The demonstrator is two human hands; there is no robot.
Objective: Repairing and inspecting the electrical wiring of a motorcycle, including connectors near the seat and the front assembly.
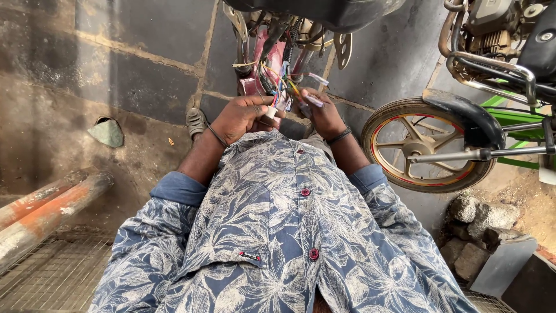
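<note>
My left hand (243,116) is closed around a small white plug connector (271,111) at the end of a bundle of coloured wires (282,84). My right hand (323,113) pinches another pale connector (313,101) on the same bundle. The wires hang out from under the black seat (324,11) of a motorcycle, beside a pink frame panel (262,61). Both hands sit close together just above my blue leaf-print shirt (284,232).
A second motorcycle stands at the right, its rear wheel (425,145) and chrome guard (492,64) near my right arm. Two rusty orange pipes (46,211) lie at the left over a metal grate (52,272). Stones (480,223) lie at lower right. My sandalled foot (196,122) rests on the paved floor.
</note>
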